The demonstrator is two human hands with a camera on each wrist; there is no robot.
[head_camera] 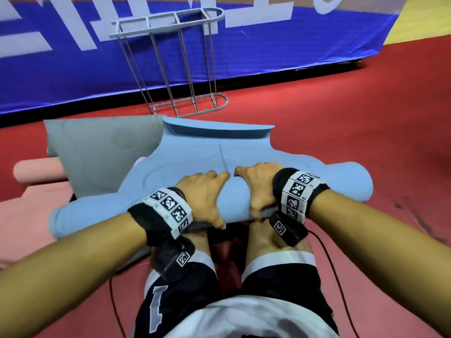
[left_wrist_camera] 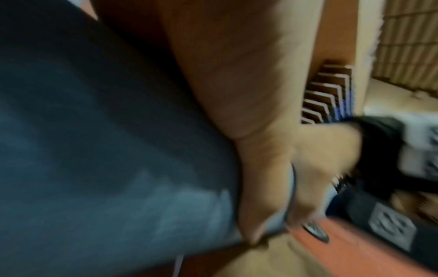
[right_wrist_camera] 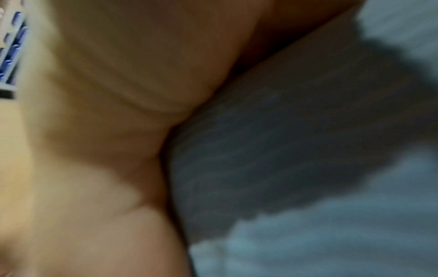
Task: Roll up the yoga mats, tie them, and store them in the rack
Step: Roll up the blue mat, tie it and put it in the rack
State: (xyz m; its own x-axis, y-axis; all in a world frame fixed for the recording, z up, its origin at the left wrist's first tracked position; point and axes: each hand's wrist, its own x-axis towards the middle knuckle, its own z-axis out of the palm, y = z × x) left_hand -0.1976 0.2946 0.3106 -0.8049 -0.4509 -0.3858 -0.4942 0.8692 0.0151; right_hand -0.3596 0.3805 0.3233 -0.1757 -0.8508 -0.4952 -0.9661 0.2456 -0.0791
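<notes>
A light blue yoga mat (head_camera: 195,152) lies on the red floor, its near end wound into a thick roll (head_camera: 341,184) across my knees. Both hands sit side by side on the middle of that roll. My left hand (head_camera: 205,191) wraps over it with fingers curled forward and thumb underneath. My right hand (head_camera: 256,184) grips it the same way. In the wrist views the blue mat (left_wrist_camera: 106,150) (right_wrist_camera: 308,168) fills the frame against my palms, blurred. The far end of the mat curls up near the metal rack (head_camera: 175,69).
A grey mat (head_camera: 97,147) lies flat to the left, partly under the blue one. A pink rolled mat (head_camera: 36,170) and a flat pink mat (head_camera: 24,228) lie further left. A blue banner (head_camera: 268,50) runs behind the rack. Open red floor (head_camera: 366,118) extends right.
</notes>
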